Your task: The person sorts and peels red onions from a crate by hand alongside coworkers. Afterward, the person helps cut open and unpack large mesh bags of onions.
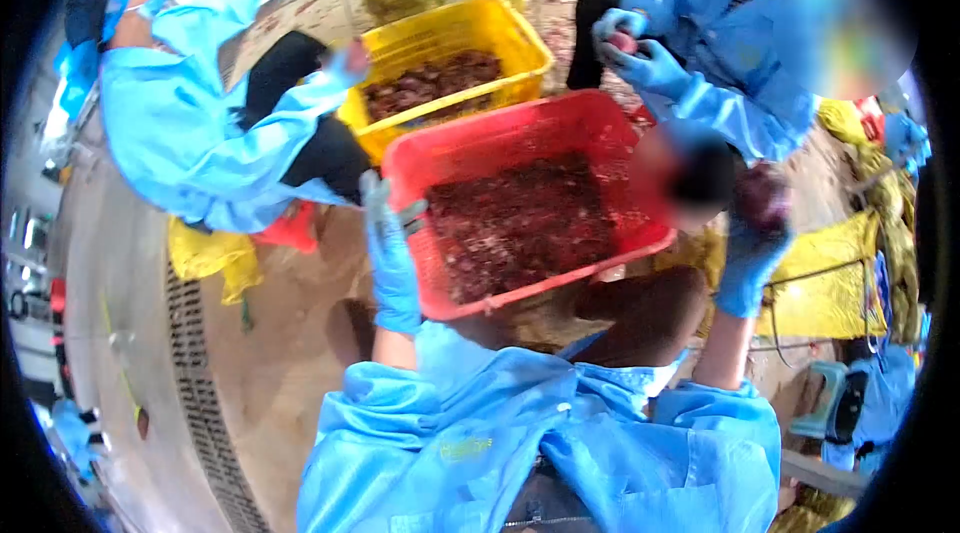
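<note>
My left hand [392, 258], in a blue glove with soiled fingertips, is at the left wall of a red plastic basket [425, 278]. Its fingers point up and stand apart, the thumb side overlapping the rim; whether it touches the basket I cannot tell. To the right of the basket my right hand [752, 258], also gloved, is raised and closed around a purplish-red onion [765, 195], which is blurred. Dark reddish scraps [520, 223], which look like onion skins, cover the basket's floor.
A yellow basket [525, 38] with similar scraps stands behind the red one. A co-worker [185, 133] sits at the left; another [745, 43] at the right holds a pinkish bulb [622, 41]. Yellow mesh bags [825, 273] lie at the right. A drain grate [200, 383] crosses the floor.
</note>
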`<state>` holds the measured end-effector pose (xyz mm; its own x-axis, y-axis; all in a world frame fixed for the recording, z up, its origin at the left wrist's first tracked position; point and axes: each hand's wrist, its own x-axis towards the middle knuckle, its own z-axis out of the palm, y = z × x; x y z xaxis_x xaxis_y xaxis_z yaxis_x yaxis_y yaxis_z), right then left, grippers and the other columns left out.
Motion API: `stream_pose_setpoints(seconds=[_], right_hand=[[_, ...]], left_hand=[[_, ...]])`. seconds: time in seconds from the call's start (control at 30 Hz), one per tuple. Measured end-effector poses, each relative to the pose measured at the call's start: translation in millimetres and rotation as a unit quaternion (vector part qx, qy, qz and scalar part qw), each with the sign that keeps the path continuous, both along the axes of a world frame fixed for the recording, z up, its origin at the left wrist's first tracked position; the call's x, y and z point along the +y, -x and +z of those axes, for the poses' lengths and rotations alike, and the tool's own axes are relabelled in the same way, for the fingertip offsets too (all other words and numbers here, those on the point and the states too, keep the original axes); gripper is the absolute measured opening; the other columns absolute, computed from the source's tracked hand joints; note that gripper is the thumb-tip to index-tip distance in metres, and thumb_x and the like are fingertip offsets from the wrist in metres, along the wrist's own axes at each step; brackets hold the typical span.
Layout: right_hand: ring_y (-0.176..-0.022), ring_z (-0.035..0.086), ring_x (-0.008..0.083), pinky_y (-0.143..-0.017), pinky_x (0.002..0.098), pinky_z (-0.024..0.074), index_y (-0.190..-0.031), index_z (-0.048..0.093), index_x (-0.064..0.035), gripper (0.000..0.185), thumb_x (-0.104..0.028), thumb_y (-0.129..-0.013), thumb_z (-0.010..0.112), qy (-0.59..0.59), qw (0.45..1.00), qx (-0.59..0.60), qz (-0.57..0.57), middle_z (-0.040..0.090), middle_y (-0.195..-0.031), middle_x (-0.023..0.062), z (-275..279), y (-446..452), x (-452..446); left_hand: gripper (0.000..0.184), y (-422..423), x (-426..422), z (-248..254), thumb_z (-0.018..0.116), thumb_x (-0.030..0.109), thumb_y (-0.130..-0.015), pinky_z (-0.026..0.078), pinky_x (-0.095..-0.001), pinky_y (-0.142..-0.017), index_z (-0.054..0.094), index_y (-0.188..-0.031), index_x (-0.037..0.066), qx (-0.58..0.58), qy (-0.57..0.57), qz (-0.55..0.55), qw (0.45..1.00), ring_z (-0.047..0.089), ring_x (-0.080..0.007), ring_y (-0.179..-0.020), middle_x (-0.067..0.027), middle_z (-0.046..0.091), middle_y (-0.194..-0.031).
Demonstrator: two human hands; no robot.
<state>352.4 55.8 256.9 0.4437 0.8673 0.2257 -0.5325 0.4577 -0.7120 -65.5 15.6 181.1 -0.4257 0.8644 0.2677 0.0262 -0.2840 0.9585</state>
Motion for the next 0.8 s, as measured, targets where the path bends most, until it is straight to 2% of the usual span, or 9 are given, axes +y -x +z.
stream_pose_setpoints(seconds=[0.1, 0.23, 0.3, 0.5, 0.57, 0.6, 0.67, 0.7, 0.8], right_hand=[[-0.109, 0.052, 0.036, -0.082, 0.0469, 0.0499, -0.114, 0.049, -0.0086, 0.04, -0.027, -0.08, 0.055, -0.069, 0.984, -0.076, -0.145, 0.053, -0.117, 0.0162, 58, -105, -45], [-0.096, 0.056, 0.0246, -0.069, 0.0419, 0.0544, -0.117, 0.045, -0.0214, 0.043, -0.021, -0.079, 0.063, -0.02, 0.867, -0.183, -0.463, 0.053, -0.111, 0.0063, 92, -198, -75], [-0.093, 0.056, 0.0194, -0.067, 0.0331, 0.0522, -0.116, 0.048, -0.0108, 0.039, -0.016, -0.079, 0.061, 0.006, 0.822, -0.229, -0.522, 0.054, -0.11, 0.0056, 91, -254, -79], [-0.102, 0.053, 0.0193, -0.083, 0.0297, 0.0443, -0.125, 0.044, -0.0022, 0.04, -0.016, -0.088, 0.052, 0.162, 0.797, -0.39, -0.431, 0.056, -0.112, 0.0116, 64, -386, -86], [-0.107, 0.052, 0.0198, -0.091, 0.0299, 0.0416, -0.129, 0.041, -0.0006, 0.042, -0.017, -0.091, 0.048, 0.127, 0.801, -0.438, -0.389, 0.055, -0.114, 0.0139, 64, -379, -78], [-0.11, 0.049, 0.0189, -0.096, 0.0305, 0.0371, -0.128, 0.043, -0.0006, 0.039, -0.015, -0.092, 0.045, 0.126, 0.721, -0.533, -0.424, 0.053, -0.119, 0.0125, 79, -319, -69], [-0.113, 0.047, 0.019, -0.099, 0.0304, 0.0327, -0.124, 0.048, 0.0016, 0.037, -0.017, -0.092, 0.045, 0.072, 0.767, -0.516, -0.374, 0.053, -0.121, 0.0105, 77, -227, -57], [-0.112, 0.047, 0.0183, -0.099, 0.0305, 0.0329, -0.122, 0.049, 0.0015, 0.035, -0.015, -0.092, 0.045, 0.055, 0.757, -0.54, -0.363, 0.054, -0.121, 0.0099, 70, -182, -45], [-0.108, 0.051, 0.0193, -0.095, 0.0315, 0.0366, -0.115, 0.056, 0.0005, 0.029, -0.01, -0.089, 0.046, 0.035, 0.823, -0.515, -0.24, 0.057, -0.117, 0.0105, 34, -37, -16]], left_hand=[[0.055, 13, 5, -36, 0.035, 0.039, -0.094, 0.042, -0.0329, -0.09, 0.029, -0.136, 0.003, -0.06, 0.07, 0.054, 0.994, 0.053, -0.0222, -0.105, -0.0075, 0.037, -0.134], [0.059, 24, 4, -95, 0.039, 0.045, -0.092, 0.04, -0.0371, -0.088, 0.026, -0.139, 0.012, -0.116, 0.149, 0.043, 0.981, 0.053, -0.0266, -0.107, -0.0067, 0.037, -0.136], [0.06, 21, 4, -112, 0.039, 0.046, -0.092, 0.041, -0.0376, -0.087, 0.024, -0.14, 0.013, -0.113, 0.187, 0.055, 0.974, 0.054, -0.0276, -0.105, -0.0073, 0.035, -0.138], [0.061, 17, 7, -92, 0.038, 0.043, -0.093, 0.043, -0.0337, -0.087, 0.022, -0.14, 0.008, -0.071, 0.203, 0.041, 0.976, 0.053, -0.0249, -0.107, -0.0104, 0.033, -0.139], [0.061, 16, 10, -81, 0.037, 0.041, -0.094, 0.04, -0.0332, -0.092, 0.021, -0.14, 0.005, -0.074, 0.189, 0.054, 0.978, 0.048, -0.0248, -0.113, -0.0121, 0.033, -0.139], [0.061, 24, 15, -84, 0.037, 0.04, -0.094, 0.038, -0.0332, -0.095, 0.02, -0.14, 0.004, -0.078, 0.169, 0.054, 0.981, 0.045, -0.025, -0.117, -0.0131, 0.033, -0.139], [0.059, 46, 24, -100, 0.038, 0.042, -0.093, 0.044, -0.0299, -0.081, 0.025, -0.139, 0.009, 0.01, 0.187, 0.081, 0.979, 0.055, -0.0199, -0.1, -0.0071, 0.039, -0.134], [0.057, 45, 28, -95, 0.038, 0.037, -0.094, 0.03, -0.0292, -0.102, 0.03, -0.135, -0.002, 0.045, 0.188, 0.114, 0.974, 0.034, -0.0248, -0.126, -0.0157, 0.033, -0.14], [0.053, 55, 49, -93, 0.038, 0.036, -0.094, 0.036, -0.0299, -0.096, 0.037, -0.132, -0.001, 0.01, 0.202, 0.049, 0.978, 0.046, -0.0245, -0.117, -0.0172, 0.043, -0.132]])
